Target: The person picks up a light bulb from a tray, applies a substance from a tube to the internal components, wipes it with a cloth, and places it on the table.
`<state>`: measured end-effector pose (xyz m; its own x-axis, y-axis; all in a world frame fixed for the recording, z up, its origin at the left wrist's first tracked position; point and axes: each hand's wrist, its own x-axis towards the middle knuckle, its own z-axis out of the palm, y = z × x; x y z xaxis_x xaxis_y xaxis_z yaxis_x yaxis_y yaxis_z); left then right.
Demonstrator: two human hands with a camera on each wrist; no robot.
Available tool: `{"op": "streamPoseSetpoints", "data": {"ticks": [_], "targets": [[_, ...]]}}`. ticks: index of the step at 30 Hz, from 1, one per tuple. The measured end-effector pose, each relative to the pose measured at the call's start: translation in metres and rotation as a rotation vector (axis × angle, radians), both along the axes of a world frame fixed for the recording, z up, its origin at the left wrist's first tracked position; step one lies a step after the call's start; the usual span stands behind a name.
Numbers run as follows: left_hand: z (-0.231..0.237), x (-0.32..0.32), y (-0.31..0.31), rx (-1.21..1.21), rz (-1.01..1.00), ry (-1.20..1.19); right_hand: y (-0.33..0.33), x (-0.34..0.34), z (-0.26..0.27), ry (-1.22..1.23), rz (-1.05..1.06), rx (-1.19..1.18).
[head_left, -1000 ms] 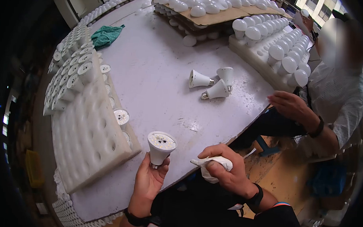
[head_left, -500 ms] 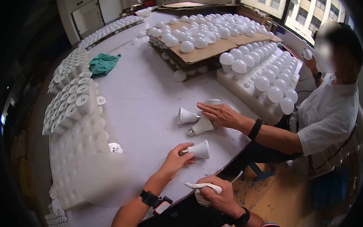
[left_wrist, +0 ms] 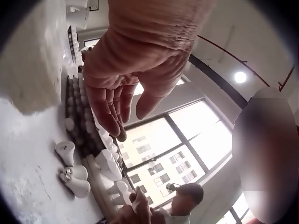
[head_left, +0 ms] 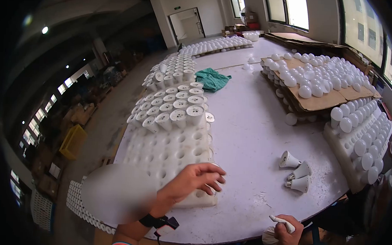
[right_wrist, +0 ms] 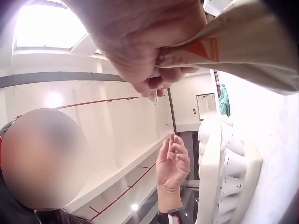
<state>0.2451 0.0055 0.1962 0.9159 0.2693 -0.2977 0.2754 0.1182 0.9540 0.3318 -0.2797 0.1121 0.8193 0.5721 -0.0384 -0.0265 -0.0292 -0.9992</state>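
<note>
Left hand (head_left: 193, 180) is hovering, loosely spread; right hand (head_left: 290, 239) is gripping a white pouch (head_left: 269, 237), ideally pointing its tip (head_left: 276, 219) clear of the table (head_left: 252, 124)

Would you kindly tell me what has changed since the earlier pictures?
The left hand has let go of its bulb and moved left, empty, to the foam tray. The neighbour's hand is no longer over the loose bulbs; three lie there, arranged differently. The right hand still grips the white bag; the green cloth stayed put.
</note>
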Motion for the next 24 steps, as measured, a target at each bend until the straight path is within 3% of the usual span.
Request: {"op": "streamPoseSetpoints", "data": {"ticks": [6, 7, 9, 15, 19, 24], "targets": [[-0.019, -0.045, 0.173, 0.055, 0.845, -0.158, 0.016, -0.005, -0.003, 0.044, 0.023, 0.041], [-0.028, -0.044, 0.186, 0.048, 0.845, -0.168, 0.019, -0.005, -0.002, 0.023, 0.038, 0.038], [-0.044, -0.039, 0.209, 0.127, 1.112, -0.142, 0.024, -0.004, 0.001, -0.016, 0.061, 0.021], [-0.082, -0.014, 0.257, 0.009, 0.967, -0.261, 0.024, -0.012, 0.003, -0.08, 0.023, -0.03], [-0.084, -0.015, 0.256, 0.011, 1.051, -0.386, 0.028, -0.016, 0.011, 0.032, -0.019, 0.013], [-0.062, -0.029, 0.214, 0.166, 1.126, -0.47, 0.027, -0.018, 0.011, -0.039, 0.042, 0.007]]}}
